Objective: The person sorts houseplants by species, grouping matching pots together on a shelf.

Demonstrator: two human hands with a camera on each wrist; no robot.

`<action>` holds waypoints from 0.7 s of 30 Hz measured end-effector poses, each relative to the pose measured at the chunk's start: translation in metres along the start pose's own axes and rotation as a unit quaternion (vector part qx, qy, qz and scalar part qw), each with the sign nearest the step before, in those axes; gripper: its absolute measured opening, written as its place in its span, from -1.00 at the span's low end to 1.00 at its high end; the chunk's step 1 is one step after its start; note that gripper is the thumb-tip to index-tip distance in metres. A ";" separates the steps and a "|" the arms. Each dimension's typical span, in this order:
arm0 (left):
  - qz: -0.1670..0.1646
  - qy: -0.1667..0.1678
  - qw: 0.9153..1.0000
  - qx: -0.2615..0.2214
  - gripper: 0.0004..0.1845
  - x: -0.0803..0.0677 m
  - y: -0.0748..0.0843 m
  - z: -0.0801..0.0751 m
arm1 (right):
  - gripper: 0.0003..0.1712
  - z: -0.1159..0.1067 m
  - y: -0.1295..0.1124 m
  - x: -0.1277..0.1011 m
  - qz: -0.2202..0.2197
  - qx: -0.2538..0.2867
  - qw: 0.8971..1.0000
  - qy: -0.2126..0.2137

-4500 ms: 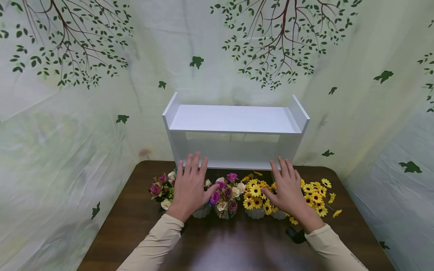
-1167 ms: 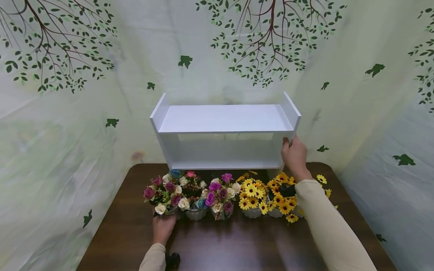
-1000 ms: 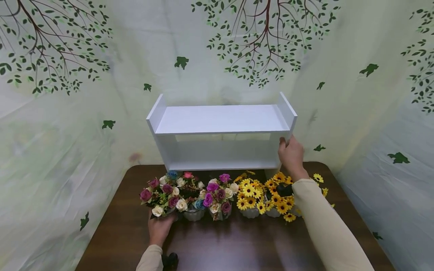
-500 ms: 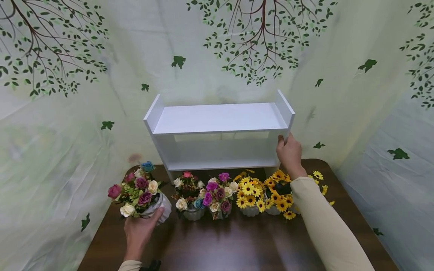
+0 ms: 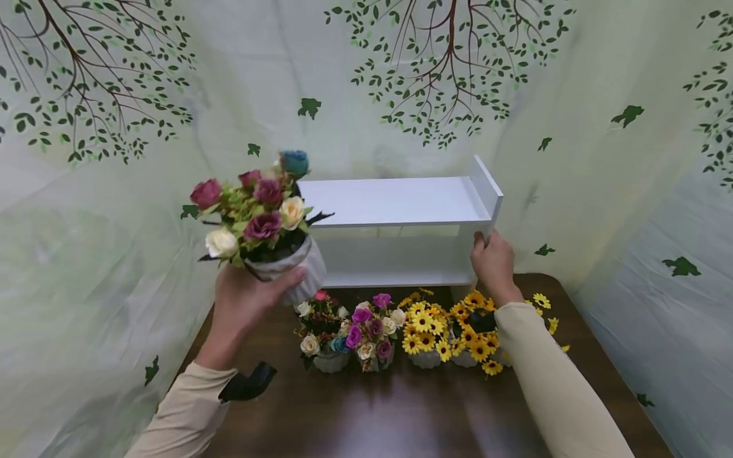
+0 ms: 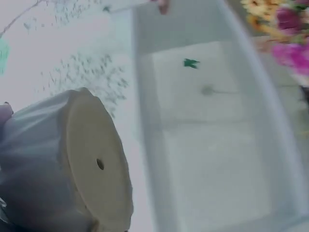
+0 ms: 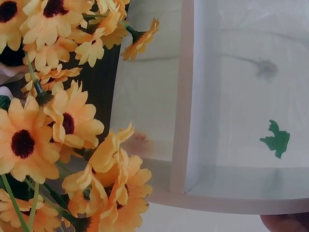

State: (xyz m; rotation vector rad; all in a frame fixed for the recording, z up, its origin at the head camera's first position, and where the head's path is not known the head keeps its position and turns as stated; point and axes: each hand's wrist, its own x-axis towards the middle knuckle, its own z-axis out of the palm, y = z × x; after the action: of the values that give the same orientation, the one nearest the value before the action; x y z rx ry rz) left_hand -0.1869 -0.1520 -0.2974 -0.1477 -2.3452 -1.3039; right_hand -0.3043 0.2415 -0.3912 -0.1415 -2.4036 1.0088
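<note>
Head view: left hand [image 5: 246,305] grips a white ribbed pot of roses [image 5: 269,235] from below, fingers [image 5: 289,278] curled round the pot wall, thumb side hidden. Pot is lifted clear of the desk [image 5: 389,413], tilted a little, at about 9 o'clock from the white shelf [image 5: 401,203] and covering the shelf's left end. Blooms are maroon, cream and one blue on top.

Right hand [image 5: 494,261] holds the shelf's right side panel at 3 o'clock, fingers wrapped on its front edge just under the top board. Both arms wear beige sleeves; a dark wrist strap [image 5: 247,383] shows under the left one.

Shelf stands at the desk's 12 o'clock edge, against a backdrop [image 5: 114,127] printed with trees and leaves. Both of its boards are bare where visible.

On the desk at 6 o'clock from the shelf, a row of pots: two mixed rose pots [image 5: 349,334] touching each other, then sunflower pots [image 5: 446,331] just beside them to the right, partly under the right sleeve.

Left wrist view: pot's flat underside [image 6: 99,164] with a small drain hole, blurred; shelf interior [image 6: 207,145] beyond.

Right wrist view: sunflowers [image 7: 58,121] close up at 9 o'clock, the shelf's panel edge [image 7: 183,96] beside them, one fingertip just visible at the lower right corner.
</note>
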 end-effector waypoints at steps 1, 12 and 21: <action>0.009 -0.013 1.000 0.007 -0.06 0.010 0.011 0.001 | -0.59 0.000 0.001 -0.001 0.000 -0.004 1.000 0.000; 0.003 -0.056 0.998 0.041 -0.01 0.116 0.082 0.061 | -0.60 0.002 0.001 0.000 -0.001 -0.011 1.000 -0.011; -0.020 -0.095 0.995 -0.031 -0.08 0.129 0.100 0.139 | -0.58 -0.004 -0.002 -0.001 -0.016 -0.024 0.999 -0.019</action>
State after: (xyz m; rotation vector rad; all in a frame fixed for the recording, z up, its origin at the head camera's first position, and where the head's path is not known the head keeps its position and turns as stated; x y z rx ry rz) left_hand -0.3179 0.0018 -0.2265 -0.2554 -2.4779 -1.4406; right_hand -0.3014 0.2421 -0.3883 -0.1007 -2.4582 0.9480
